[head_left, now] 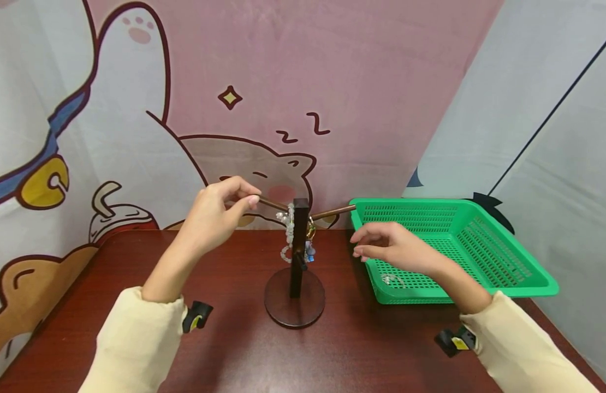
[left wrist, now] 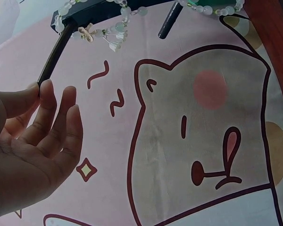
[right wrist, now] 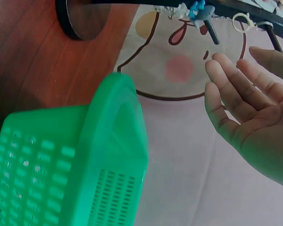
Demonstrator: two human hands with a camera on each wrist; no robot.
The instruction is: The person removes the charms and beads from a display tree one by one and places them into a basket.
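Observation:
A dark wooden jewelry stand (head_left: 296, 284) with a round base stands upright on the table. My left hand (head_left: 212, 218) pinches the tip of its left peg (left wrist: 54, 59) between thumb and fingers. A pale beaded bracelet (head_left: 290, 226) with white flower charms hangs on that peg, close to the post. On the right peg (head_left: 334, 212), a keychain with a gold ring and blue charm (head_left: 310, 252) hangs beside the post. My right hand (head_left: 396, 248) is held in the air near the basket's left rim, fingers loosely bent and holding nothing.
A green plastic basket (head_left: 509, 292) sits at the right of the table, with a clear beaded bracelet (head_left: 392, 280) inside near its front left corner. Behind the brown table (head_left: 224, 349) hangs a cartoon-printed cloth (head_left: 381, 82).

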